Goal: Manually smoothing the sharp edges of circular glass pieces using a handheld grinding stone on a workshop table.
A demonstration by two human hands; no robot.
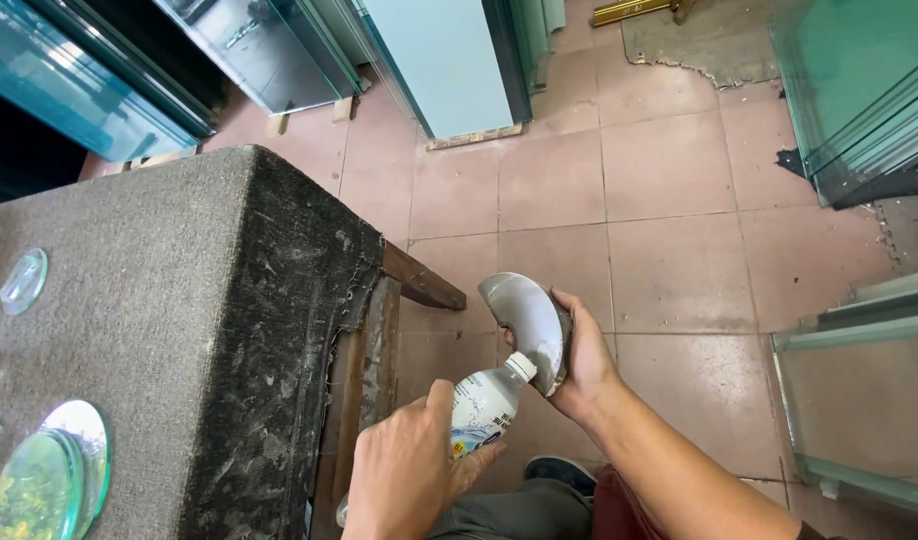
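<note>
My right hand (582, 365) holds a grey, crescent-shaped curved piece (525, 322) on edge above the tiled floor. My left hand (407, 468) grips a clear plastic bottle (482, 409) with a white neck, tilted so its mouth touches the lower part of the curved piece. Both hands are low in the view, just right of the carpet-covered table (179, 290).
Round glass discs (25, 279) (51, 470) lie on the table's left part. Large glass sheets lean at the back (279, 50) and at the right (859, 90), with more panes at the lower right (869, 400). Pink floor tiles (659, 180) lie between. My shoe (562, 470) shows below.
</note>
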